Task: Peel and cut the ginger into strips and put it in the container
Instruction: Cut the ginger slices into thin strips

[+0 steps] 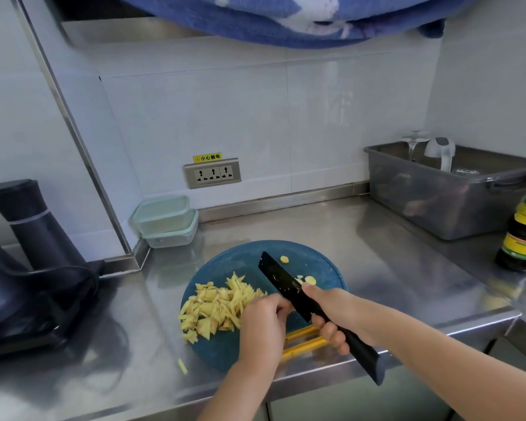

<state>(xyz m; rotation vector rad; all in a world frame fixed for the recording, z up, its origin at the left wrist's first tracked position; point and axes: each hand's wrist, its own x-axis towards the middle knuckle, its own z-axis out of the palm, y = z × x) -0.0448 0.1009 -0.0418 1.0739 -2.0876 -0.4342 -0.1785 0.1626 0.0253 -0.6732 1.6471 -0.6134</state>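
Over the round blue cutting board (243, 259), the right hand (328, 314) reaches in from the lower right, forearm slanting across the tabletop (377, 253) edge. Its grip is closed round the black handle of a knife (286, 284), thumb lying along the blade's base, and the dark blade points away to the upper left, flecked with ginger bits. The left hand (261, 323) comes up from below, back of the hand uppermost, fingers curled down just beside the blade at the right edge of the ginger strips (216, 308); whether this grip pinches anything cannot be told. These strips lie heaped on the board's left half, with two small ginger pieces (309, 280) beyond the blade and one stray strip (182, 366) on the steel. Two stacked clear containers (164, 220) sit in the corner behind the board, under a wall socket (212, 173). A grey bin (438, 202) and a dark bottle (524, 226) stand at the right, a black appliance (28, 238) at the left, white tiles behind
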